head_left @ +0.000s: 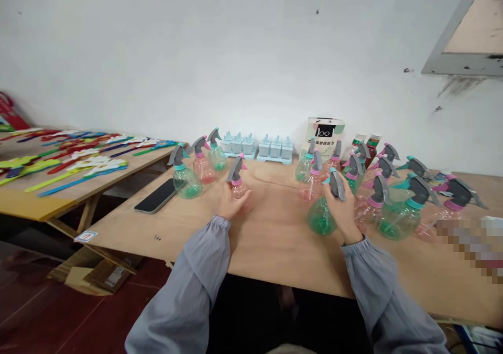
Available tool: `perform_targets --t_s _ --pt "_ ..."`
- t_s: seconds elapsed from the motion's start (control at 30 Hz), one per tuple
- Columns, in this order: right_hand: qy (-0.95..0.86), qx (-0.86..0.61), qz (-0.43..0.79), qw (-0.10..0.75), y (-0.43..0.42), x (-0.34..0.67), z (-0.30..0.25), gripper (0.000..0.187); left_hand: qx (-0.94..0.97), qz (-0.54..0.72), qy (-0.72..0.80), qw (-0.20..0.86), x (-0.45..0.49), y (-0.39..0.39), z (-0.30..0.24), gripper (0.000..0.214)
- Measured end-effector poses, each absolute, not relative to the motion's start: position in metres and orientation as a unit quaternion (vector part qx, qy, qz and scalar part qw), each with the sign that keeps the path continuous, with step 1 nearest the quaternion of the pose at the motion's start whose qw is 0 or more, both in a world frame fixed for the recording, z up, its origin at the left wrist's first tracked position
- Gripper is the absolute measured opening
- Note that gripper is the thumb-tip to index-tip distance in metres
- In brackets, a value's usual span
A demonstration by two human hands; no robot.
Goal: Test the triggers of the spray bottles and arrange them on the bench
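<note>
My left hand (230,201) is wrapped round a pink spray bottle (237,178) that stands upright, with its grey nozzle head and pink trigger above my fingers. On the right, my right hand (342,211) grips a green spray bottle (320,218) from its right side; its grey head with a teal trigger shows over the hand. Beside my left hand stand a green spray bottle (187,182), a pink one (204,168) and another green one (217,157). Several more pink and green spray bottles (398,220) crowd round my right hand.
A phone (156,196) lies on the wooden table (271,238) at left. Light blue ice-pop moulds (275,150) and a paper bag (321,139) stand along the wall. Colourful long-handled plastic pieces (84,168) cover the left table. A cardboard box (106,275) sits on the floor.
</note>
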State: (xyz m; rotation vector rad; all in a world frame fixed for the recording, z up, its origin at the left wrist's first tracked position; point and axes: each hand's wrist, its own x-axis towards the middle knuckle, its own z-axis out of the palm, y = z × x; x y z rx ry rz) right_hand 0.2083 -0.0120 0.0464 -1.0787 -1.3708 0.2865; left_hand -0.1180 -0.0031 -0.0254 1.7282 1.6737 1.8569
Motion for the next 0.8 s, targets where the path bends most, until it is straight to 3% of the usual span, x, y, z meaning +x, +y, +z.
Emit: perform_targets --t_s 0.17,0.33,0.63,0.73,0.8 --pt "-0.591 -0.451 0.13 0.656 -0.002 0.197 0.039 0.066 0.563 0.611 0.554 0.058 -0.119 -0.001 -0.028 0.058" --pt "-0.61 -0.431 0.104 0.656 0.005 0.185 0.037 0.067 0.563 0.614 0.551 0.047 -0.117 -0.004 -0.026 0.057" --pt "-0.619 -0.409 -0.094 0.664 0.002 0.195 0.033 0.104 0.58 0.588 0.561 0.049 -0.12 -0.006 -0.025 0.064" --pt "-0.616 -0.341 -0.158 0.692 -0.016 0.195 0.031 0.101 0.612 0.578 0.536 0.07 -0.12 -0.009 -0.026 0.058" --pt "-0.641 -0.25 -0.182 0.702 -0.031 0.186 0.028 0.083 0.645 0.565 0.508 0.084 -0.118 -0.012 -0.026 0.052"
